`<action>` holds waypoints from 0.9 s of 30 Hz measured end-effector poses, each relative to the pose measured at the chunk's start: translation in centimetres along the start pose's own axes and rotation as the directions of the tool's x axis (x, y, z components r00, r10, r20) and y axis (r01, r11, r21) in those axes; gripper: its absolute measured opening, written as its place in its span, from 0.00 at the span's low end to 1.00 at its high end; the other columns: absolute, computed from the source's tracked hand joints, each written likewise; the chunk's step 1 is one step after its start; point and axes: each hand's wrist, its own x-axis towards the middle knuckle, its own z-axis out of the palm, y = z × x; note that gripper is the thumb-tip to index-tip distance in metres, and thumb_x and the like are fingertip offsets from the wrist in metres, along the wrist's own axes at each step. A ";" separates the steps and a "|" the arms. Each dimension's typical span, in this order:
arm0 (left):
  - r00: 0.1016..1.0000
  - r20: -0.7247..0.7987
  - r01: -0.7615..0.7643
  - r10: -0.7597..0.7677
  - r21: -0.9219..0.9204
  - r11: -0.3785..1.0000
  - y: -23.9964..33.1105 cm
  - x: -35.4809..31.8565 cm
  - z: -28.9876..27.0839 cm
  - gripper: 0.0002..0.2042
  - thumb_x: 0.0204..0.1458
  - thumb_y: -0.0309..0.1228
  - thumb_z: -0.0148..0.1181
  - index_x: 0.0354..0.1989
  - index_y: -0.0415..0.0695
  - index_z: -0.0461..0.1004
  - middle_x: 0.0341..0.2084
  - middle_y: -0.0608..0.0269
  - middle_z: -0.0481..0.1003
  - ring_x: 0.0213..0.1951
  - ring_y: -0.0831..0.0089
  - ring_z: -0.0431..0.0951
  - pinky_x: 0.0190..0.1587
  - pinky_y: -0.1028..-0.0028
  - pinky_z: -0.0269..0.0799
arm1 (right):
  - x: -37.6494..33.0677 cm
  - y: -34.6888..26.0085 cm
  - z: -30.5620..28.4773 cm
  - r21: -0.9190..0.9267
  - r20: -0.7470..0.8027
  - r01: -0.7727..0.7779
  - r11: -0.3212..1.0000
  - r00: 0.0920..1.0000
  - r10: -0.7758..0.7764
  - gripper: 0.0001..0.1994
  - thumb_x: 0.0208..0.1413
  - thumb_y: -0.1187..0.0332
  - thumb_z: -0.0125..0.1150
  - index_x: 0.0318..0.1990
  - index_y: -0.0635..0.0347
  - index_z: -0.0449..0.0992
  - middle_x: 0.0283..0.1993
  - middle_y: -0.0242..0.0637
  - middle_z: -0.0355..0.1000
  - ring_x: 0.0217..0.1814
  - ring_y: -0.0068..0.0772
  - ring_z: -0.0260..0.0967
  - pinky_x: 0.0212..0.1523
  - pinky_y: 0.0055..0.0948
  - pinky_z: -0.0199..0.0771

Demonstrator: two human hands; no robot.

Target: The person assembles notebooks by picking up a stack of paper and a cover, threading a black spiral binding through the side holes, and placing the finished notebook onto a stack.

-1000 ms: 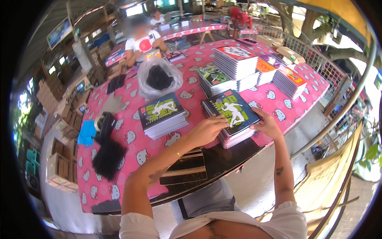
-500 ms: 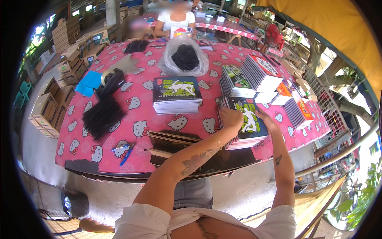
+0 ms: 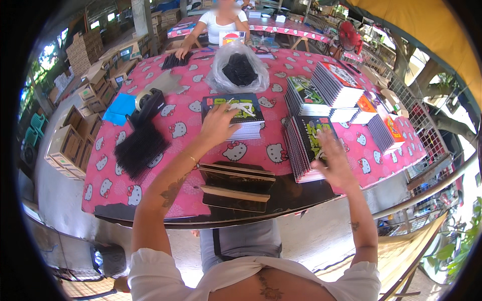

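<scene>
My left hand point(image 3: 220, 122) rests over the middle stack of dark-covered notebooks point(image 3: 253, 114), its fingers stretched across the top cover. To the right, my right hand point(image 3: 335, 161) is open, its fingers spread at the right side of another stack of the same notebooks point(image 3: 303, 143), whose bound edges face left. Whether the right fingers touch the top cover I cannot tell. Just behind that stack stands a green-and-black notebook stack point(image 3: 306, 95). Close in front of me on the table is a dark wooden holder point(image 3: 236, 188) with upright boards.
A tape dispenser point(image 3: 150, 103), a blue sheet point(image 3: 119, 109) and a bundle of thin black strips point(image 3: 142, 150) lie left. A plastic bag point(image 3: 261, 75) with black contents stands behind the middle stack. Red-and-white notebooks point(image 3: 337, 83) stand right. A co-worker point(image 3: 221, 25) sits across the pink table point(image 3: 191, 135).
My left hand has left the right stack and reached over to the middle stack. My right hand has spread open. The co-worker's arm now reaches to a black bundle.
</scene>
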 end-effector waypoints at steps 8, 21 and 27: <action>0.981 -0.176 -0.060 0.083 0.132 0.989 -0.4 0.7 -1.7 0.12 0.53 0.23 0.59 0.46 0.43 0.79 0.37 0.58 0.80 0.41 0.55 0.79 0.46 0.55 0.74 | -0.4 -2.0 1.5 -0.042 0.086 0.135 0.990 0.988 -0.131 0.44 0.61 0.44 0.63 0.74 0.68 0.57 0.76 0.54 0.57 0.79 0.52 0.54 0.77 0.57 0.48; 0.942 -0.079 -0.336 0.327 -0.239 0.911 11.5 -1.9 -13.1 0.14 0.49 0.22 0.65 0.45 0.45 0.76 0.30 0.64 0.73 0.36 0.63 0.74 0.46 0.62 0.59 | -1.4 -12.1 9.3 0.995 -0.002 -0.039 0.088 0.909 0.417 0.15 0.61 0.79 0.67 0.55 0.64 0.75 0.53 0.33 0.78 0.57 0.22 0.72 0.60 0.27 0.70; 0.944 -0.026 -0.328 0.328 -0.153 0.932 11.2 -2.3 -15.1 0.15 0.46 0.21 0.66 0.44 0.45 0.75 0.30 0.64 0.71 0.37 0.64 0.74 0.45 0.63 0.59 | 0.0 -13.4 9.6 0.997 -0.009 -0.024 0.073 0.906 0.424 0.12 0.61 0.80 0.67 0.52 0.64 0.77 0.50 0.33 0.80 0.53 0.22 0.74 0.57 0.27 0.72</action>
